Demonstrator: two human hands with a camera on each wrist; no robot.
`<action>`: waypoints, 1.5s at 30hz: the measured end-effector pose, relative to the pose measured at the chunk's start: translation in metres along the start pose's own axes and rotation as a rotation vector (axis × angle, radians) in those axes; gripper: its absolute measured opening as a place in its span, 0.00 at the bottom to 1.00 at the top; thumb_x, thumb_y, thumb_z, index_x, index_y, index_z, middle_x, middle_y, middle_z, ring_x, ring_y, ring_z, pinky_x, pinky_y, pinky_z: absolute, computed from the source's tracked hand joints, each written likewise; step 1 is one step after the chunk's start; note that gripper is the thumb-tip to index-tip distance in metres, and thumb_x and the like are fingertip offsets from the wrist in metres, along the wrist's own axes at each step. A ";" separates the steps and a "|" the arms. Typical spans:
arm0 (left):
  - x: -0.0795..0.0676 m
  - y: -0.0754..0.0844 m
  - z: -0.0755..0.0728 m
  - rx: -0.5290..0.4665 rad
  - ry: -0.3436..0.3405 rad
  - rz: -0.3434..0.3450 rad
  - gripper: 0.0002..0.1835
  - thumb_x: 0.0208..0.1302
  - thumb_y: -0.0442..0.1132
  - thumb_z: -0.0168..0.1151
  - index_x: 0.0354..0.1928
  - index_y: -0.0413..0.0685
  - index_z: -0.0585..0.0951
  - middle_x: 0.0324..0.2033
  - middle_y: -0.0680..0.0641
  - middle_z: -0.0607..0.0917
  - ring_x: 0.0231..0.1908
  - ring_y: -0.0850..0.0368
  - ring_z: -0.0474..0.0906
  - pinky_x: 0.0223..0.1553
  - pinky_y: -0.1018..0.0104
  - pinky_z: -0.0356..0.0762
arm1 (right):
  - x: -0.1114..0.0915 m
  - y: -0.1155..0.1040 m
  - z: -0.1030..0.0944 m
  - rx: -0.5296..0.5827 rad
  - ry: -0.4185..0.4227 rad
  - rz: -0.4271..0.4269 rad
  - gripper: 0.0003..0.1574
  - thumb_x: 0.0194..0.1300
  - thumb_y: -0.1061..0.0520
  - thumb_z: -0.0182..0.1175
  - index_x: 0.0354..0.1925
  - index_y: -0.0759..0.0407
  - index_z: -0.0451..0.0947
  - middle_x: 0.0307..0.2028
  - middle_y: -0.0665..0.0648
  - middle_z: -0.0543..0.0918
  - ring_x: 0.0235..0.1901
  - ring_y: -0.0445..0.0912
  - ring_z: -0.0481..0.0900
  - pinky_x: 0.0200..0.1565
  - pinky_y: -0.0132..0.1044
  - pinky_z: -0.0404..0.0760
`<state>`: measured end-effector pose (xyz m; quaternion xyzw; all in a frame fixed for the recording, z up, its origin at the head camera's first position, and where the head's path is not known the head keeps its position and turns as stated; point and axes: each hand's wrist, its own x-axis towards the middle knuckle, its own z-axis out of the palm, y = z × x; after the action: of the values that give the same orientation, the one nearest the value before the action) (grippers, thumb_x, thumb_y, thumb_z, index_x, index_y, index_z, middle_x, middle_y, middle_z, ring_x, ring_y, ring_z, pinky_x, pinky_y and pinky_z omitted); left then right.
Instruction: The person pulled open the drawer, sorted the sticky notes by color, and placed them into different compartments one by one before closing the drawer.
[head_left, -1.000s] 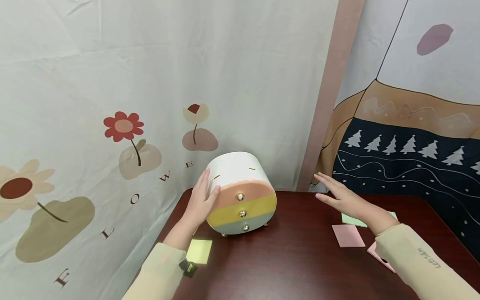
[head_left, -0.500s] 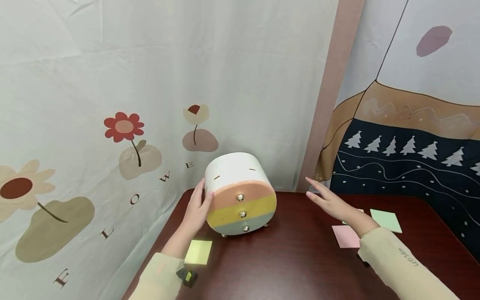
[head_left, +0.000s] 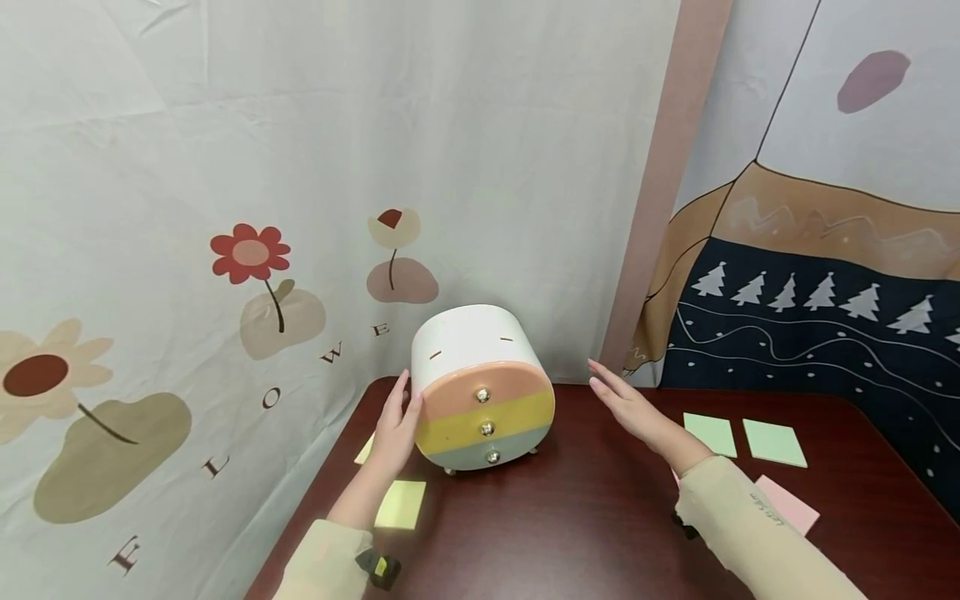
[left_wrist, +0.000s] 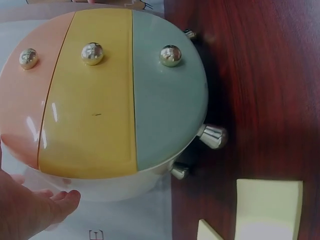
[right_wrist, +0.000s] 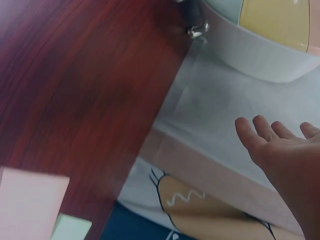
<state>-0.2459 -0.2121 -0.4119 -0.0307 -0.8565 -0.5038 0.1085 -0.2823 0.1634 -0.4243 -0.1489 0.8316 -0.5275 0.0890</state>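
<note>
A small rounded chest of drawers (head_left: 483, 417) stands on the dark red table, its top and sides white. Its front has peach, yellow and blue-green drawers, each with a shiny round knob, and it rests on short metal feet. My left hand (head_left: 396, 425) is at the chest's left side with fingers extended, fingertips right at the white wall. In the left wrist view the thumb side of that hand (left_wrist: 37, 205) shows below the peach and yellow drawers. My right hand (head_left: 626, 404) hovers to the right of the chest, fingers straight and apart from it, holding nothing.
Yellow sticky notes (head_left: 401, 504) lie at the left, near my left forearm. Green sticky notes (head_left: 775, 442) and a pink one (head_left: 787, 504) lie at the right, partly behind my right sleeve. A printed curtain (head_left: 510, 167) hangs close behind the table.
My right hand has moved left toward the chest, uncovering more of the green notes. My left hand has slid slightly down and left along the chest's side. The chest stays in place.
</note>
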 end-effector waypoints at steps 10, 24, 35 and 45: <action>-0.003 -0.007 0.003 -0.079 0.010 0.022 0.31 0.74 0.53 0.41 0.74 0.54 0.52 0.71 0.41 0.57 0.69 0.43 0.55 0.67 0.43 0.54 | 0.019 -0.010 0.024 0.064 0.029 -0.006 0.39 0.73 0.36 0.39 0.75 0.46 0.46 0.74 0.58 0.48 0.73 0.58 0.43 0.67 0.64 0.47; -0.007 -0.011 0.006 -0.060 0.043 0.086 0.28 0.75 0.51 0.41 0.73 0.54 0.56 0.72 0.45 0.57 0.72 0.47 0.49 0.69 0.44 0.49 | 0.039 -0.028 0.053 0.135 0.073 -0.055 0.34 0.74 0.39 0.41 0.73 0.45 0.53 0.73 0.55 0.52 0.73 0.54 0.47 0.69 0.58 0.49; -0.008 -0.012 0.008 -0.055 0.055 0.124 0.26 0.75 0.43 0.42 0.72 0.47 0.58 0.72 0.41 0.57 0.72 0.44 0.49 0.70 0.45 0.47 | 0.043 -0.034 0.062 0.169 0.096 -0.138 0.32 0.73 0.45 0.46 0.71 0.50 0.58 0.72 0.58 0.57 0.72 0.56 0.51 0.68 0.56 0.54; -0.008 -0.014 0.011 -0.025 0.119 0.091 0.26 0.74 0.50 0.43 0.71 0.57 0.62 0.70 0.48 0.62 0.71 0.48 0.54 0.69 0.48 0.51 | 0.048 -0.028 0.070 0.181 0.182 -0.123 0.31 0.71 0.42 0.49 0.69 0.45 0.63 0.70 0.54 0.62 0.70 0.53 0.56 0.67 0.54 0.58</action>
<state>-0.2416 -0.2086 -0.4306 -0.0409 -0.8398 -0.5100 0.1818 -0.3017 0.0765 -0.4284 -0.1426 0.7746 -0.6161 -0.0065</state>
